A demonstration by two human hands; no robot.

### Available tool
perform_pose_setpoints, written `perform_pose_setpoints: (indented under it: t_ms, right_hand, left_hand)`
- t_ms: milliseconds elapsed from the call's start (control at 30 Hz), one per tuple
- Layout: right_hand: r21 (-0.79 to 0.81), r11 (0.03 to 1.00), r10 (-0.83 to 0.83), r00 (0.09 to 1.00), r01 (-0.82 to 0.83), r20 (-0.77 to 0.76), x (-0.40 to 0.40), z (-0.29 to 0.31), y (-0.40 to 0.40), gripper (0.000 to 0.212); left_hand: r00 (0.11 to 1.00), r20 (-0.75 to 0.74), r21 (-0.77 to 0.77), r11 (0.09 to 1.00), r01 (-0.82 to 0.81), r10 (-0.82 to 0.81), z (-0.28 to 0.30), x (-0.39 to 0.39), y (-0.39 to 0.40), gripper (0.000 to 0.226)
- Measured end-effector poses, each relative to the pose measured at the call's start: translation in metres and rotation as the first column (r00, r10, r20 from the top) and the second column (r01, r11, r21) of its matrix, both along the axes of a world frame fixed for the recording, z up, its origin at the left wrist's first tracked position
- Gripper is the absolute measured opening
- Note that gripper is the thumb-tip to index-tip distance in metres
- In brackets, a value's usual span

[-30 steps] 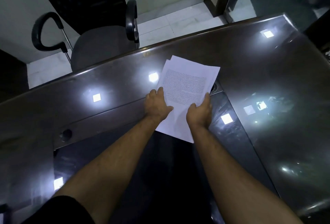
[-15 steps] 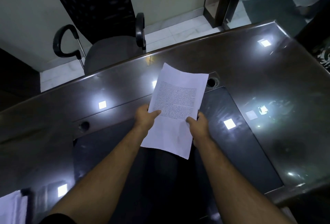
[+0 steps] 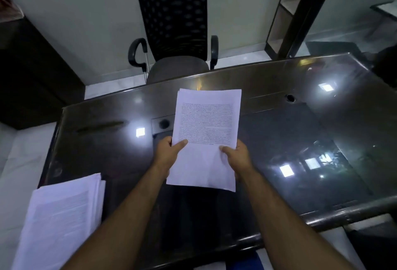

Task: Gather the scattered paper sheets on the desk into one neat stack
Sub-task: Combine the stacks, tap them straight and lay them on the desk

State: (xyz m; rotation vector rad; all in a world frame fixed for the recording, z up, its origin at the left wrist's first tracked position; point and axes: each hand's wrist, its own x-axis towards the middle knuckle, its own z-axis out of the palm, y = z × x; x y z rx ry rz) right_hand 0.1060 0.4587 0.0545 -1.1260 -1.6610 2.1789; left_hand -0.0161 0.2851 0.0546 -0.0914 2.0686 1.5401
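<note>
Counter [image 3: 279, 140], dark and glossy, fills the middle of the head view, its far edge running under an office chair [image 3: 174, 33] and its near edge curving across the bottom right. Ceiling lights show as bright squares in its surface. Two round cable holes sit in it, one [image 3: 164, 123] toward the left of the middle and one [image 3: 290, 98] near the far right corner. Most of the right half and the far left part of the counter lie bare, so there is open room on both sides of the hands.

A gathered sheaf of paper sheets [image 3: 206, 119] is held above the middle of the counter, printed side up, its far edge close to the counter's far edge and its edges nearly flush. The left hand [image 3: 169, 155] grips its left edge: the thumb lies on top of the page, and the fingers [image 3: 167, 140] curl underneath, mostly hidden. The right hand [image 3: 238, 158] grips the right edge the same way, thumb on the top sheet, fingers wrapped below out of sight. Whether the sheaf touches the counter cannot be told.

A second pile of sheets [image 3: 62, 216] rests at the near left corner of the counter, well apart from both hands, its layers slightly fanned along the right side.
</note>
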Motion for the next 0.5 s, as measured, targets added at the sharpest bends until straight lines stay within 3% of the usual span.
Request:
perform_pose_setpoints:
  t_ms: [167,333,500]
  right_hand:
    - [0.010,0.975,0.222,0.975,-0.222,0.011,0.010,0.008,-0.110,0.042]
    - [0.072,0.962,0.258,0.962,-0.264,0.082,0.021,0.016,-0.178,0.039]
    - [0.032,0.936,0.347,0.936,-0.349,0.066,0.022,0.011,-0.227,0.033]
  left_hand:
    - [0.991,-0.013,0.003,0.991,-0.132,0.132,-0.004,0.029,-0.107,0.014]
    - [0.974,-0.051,-0.025,0.975,-0.221,0.219,-0.002,0.062,-0.186,0.007]
    - [0.941,-0.181,-0.097,0.947,-0.305,0.285,0.003,0.082,-0.256,0.020]
